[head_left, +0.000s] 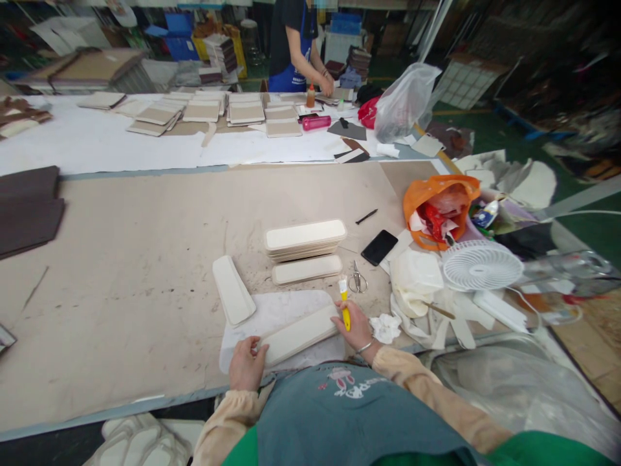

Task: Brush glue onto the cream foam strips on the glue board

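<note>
My left hand grips the near end of a long cream panel that lies on a white plastic sheet. In my right hand, at the panel's far end, is a yellow-handled brush, bristles pointing up. Left of the sheet lies a single cream panel. Beyond the sheet is a stack of the same panels, with one more panel in front of it.
Scissors, a black phone and a pen lie right of the stack. Farther right are an orange bag, a white fan and crumpled tissue. Dark boards sit far left. A co-worker stands at the far table.
</note>
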`<move>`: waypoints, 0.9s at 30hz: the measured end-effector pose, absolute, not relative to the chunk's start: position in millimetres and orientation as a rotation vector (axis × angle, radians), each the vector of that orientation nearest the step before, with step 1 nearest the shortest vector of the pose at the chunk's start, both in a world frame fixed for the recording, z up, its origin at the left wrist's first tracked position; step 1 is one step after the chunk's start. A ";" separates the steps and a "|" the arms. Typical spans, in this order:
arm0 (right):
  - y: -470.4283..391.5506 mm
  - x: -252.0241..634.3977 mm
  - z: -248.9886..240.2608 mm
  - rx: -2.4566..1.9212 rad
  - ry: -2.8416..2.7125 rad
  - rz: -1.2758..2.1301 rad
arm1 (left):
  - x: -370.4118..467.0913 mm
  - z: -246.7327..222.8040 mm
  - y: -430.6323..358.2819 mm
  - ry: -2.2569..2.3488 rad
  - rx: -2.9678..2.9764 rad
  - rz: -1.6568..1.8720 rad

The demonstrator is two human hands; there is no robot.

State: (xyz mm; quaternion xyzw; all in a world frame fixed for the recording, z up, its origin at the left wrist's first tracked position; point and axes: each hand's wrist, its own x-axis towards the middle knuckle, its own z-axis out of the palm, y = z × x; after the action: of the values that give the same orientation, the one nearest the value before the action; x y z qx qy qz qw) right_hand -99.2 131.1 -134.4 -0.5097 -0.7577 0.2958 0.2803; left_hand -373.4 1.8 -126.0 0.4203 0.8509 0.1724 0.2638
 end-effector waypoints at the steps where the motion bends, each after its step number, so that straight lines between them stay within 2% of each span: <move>1: 130.8 -99.2 -133.7 -1.353 -2.025 0.781 | -373.1 -126.5 1.6 2.305 1.135 0.468; 5: 128.3 -99.9 -129.1 -1.320 -1.947 0.847 | -372.3 -129.0 -0.6 2.314 1.138 0.484; 10: 122.0 -103.3 -110.9 -1.260 -1.676 1.253 | -372.1 -119.8 -0.6 2.289 1.337 0.596; 14: 117.0 -105.4 -75.0 -1.129 -1.425 1.580 | -366.0 -90.2 16.4 2.071 1.585 0.694; 17: 117.7 -101.6 -40.0 -1.069 -1.321 1.698 | -354.2 -59.5 40.9 1.762 1.648 0.611; 22: 134.6 -82.7 -1.1 -1.061 -1.216 1.699 | -326.4 -23.4 78.2 1.371 1.510 0.496; 27: 161.0 -52.3 -4.5 -1.145 -1.129 1.564 | -307.1 -21.7 83.8 1.243 1.116 0.559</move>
State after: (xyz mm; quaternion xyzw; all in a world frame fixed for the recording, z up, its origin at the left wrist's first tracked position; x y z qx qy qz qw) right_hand -52.3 161.0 -4.5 -0.4596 -0.4532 0.6282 0.4344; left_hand -307.1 83.8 -21.7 0.4884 0.5442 0.2448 0.6367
